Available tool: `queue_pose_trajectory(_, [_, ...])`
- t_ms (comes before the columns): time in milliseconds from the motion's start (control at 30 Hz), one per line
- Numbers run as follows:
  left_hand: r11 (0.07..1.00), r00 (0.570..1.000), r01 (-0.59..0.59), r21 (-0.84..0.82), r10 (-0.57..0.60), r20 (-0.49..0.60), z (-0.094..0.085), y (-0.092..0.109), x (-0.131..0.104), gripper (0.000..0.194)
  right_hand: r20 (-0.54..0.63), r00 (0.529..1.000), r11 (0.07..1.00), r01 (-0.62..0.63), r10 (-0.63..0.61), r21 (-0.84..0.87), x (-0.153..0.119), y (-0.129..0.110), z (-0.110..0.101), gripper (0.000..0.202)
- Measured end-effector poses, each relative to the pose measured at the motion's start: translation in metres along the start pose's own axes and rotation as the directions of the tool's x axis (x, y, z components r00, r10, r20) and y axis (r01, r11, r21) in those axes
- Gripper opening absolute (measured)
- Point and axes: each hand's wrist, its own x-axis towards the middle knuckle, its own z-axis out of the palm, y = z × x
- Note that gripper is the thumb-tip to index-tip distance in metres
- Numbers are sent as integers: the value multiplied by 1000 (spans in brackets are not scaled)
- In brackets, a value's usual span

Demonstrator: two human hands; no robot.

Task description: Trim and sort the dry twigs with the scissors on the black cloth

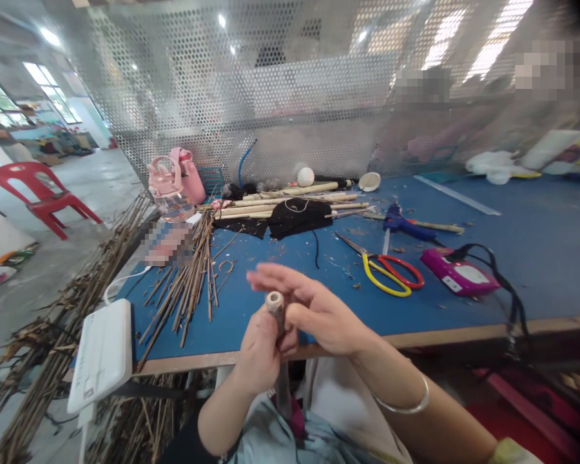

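Observation:
My left hand [261, 351] is wrapped round a greyish-brown hollow stick [275, 309]. The stick's round, pale upper end faces me, and its lower part runs down towards my lap. My right hand [314, 309] is on the other side of it, fingers stretched out flat past the top and slightly blurred. The right thumb is bent close against the stick; whether it presses on it I cannot tell. Beyond my hands lie scissors [386, 270] with one yellow and one red handle. A bundle of thin brown twigs [188, 283] is spread on the blue table [251, 258] to the left.
A white power bank [101, 354] sits at the left edge. A blue glue gun [406, 222] and a purple device [459, 274] with a black strap lie right. Pale sticks [251, 209], black cloth [299, 219] and pink bottles [171, 187] line the back, before a perforated metal screen [270, 96].

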Motion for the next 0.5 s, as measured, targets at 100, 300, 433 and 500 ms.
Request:
queue_pose_trajectory(100, [993,995,-102,-57,103,16,0,3,0,45,-23,999,988,31,-28,151,-11,20,0,61])
queue_pose_trajectory(300, [979,977,-204,30,205,-63,14,17,-8,43,4,1000,1000,23,-23,-12,-39,45,19,43])
queue_pose_trajectory(433, [948,980,-147,282,178,-89,21,30,-18,38,-115,992,998,46,-42,32,-48,59,31,44])
queue_pose_trajectory(500, [842,962,-164,515,251,-104,21,40,-23,32,-161,983,996,89,-87,8,-50,67,35,45])
